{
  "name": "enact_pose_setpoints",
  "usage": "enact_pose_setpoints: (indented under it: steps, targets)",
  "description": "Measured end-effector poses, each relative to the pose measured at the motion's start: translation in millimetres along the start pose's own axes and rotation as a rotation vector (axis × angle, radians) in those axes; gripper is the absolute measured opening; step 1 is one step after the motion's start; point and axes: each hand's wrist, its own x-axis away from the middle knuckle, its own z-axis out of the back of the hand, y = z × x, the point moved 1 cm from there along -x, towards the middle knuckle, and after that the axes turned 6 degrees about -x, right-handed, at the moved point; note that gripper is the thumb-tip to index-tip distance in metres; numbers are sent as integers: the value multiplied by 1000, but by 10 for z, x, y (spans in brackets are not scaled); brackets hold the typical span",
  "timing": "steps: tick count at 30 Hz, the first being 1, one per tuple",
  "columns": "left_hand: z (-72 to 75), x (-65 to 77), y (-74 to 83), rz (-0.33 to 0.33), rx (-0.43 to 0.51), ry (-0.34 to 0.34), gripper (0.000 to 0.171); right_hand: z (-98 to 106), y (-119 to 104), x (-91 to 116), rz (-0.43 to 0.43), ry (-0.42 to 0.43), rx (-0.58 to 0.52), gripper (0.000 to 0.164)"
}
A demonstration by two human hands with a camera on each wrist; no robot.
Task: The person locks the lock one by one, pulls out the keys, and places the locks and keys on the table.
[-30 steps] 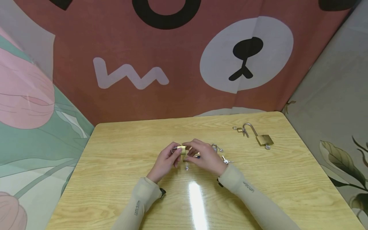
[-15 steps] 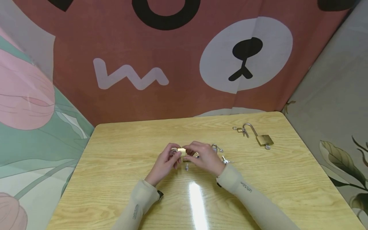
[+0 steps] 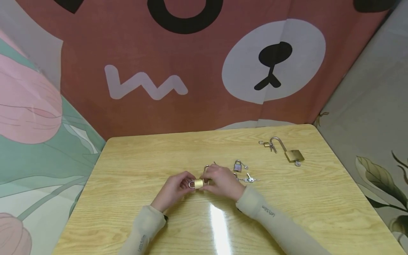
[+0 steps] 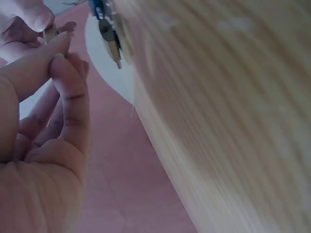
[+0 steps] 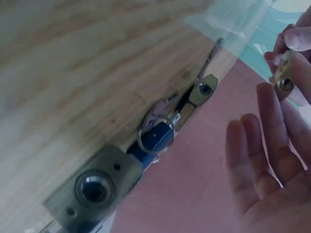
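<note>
A small brass padlock (image 3: 198,183) with a silver shackle is held sideways just above the table, its shackle pointing left. My left hand (image 3: 175,187) pinches it by the shackle side with thumb and index finger. At the body's other end, the thumb and index finger of my right hand (image 3: 221,180) grip it. In the right wrist view the lock cylinder of the padlock (image 5: 284,83) faces the camera, and the other right fingers are extended. The left wrist view shows only a sliver of the padlock (image 4: 50,34) between both hands' fingertips.
A grey padlock (image 3: 237,166) and silver keys (image 3: 250,179) lie right of my hands. Further right are a large brass padlock (image 3: 294,156) with a long shackle and a small brass padlock (image 3: 266,144) with keys. Other padlocks are partly hidden behind my right hand.
Both hands have come nearer to me with the padlock, uncovering the grey padlock. The left thumb has shifted from the padlock's body toward its shackle side.
</note>
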Motion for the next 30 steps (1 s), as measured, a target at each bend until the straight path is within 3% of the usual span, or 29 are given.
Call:
enact_pose_setpoints:
  steps: [5, 16, 30]
  targets:
    - [-59, 2, -3, -32, -78, 0, 26, -44, -20, 16, -30, -64, 57, 32]
    - [-167, -57, 11, -51, -290, -1, 24, -114, -5, -22, -58, -110, 101, 24]
    - [-161, -69, 49, -102, -368, -14, 20, -181, -17, -87, -70, -157, 130, 23]
